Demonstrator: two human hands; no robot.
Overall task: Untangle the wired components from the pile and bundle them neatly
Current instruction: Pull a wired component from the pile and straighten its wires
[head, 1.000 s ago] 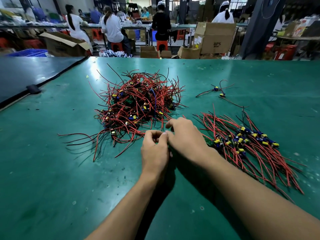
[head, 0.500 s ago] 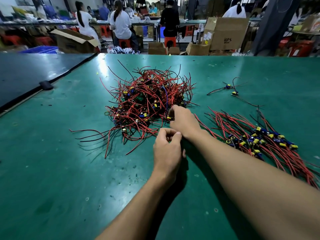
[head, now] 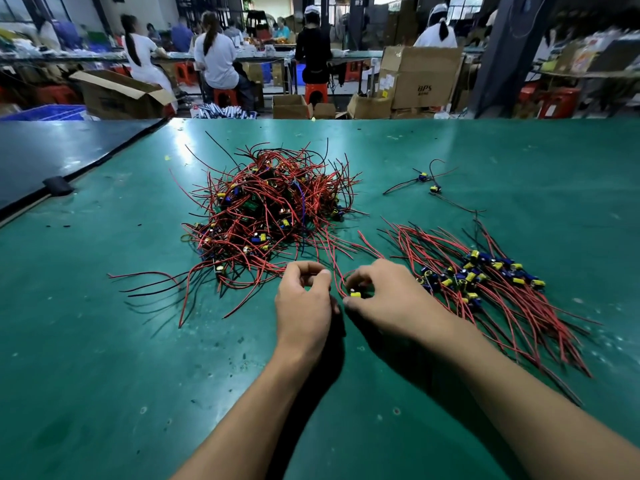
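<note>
Head: one pile (head: 273,209), one bundle (head: 485,282), right hand (head: 391,299) pinching one component (head: 355,294).

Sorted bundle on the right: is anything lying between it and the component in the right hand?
Nothing visible does. The right hand holds the component beside the sorted bundle, though its red wires trail toward the tangled pile.

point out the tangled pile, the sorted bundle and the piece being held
tangled pile (head: 266,216), head view, middle of the heap
sorted bundle (head: 479,273), head view, cluster of yellow and blue parts
held piece (head: 355,294), head view, its yellow body
</note>
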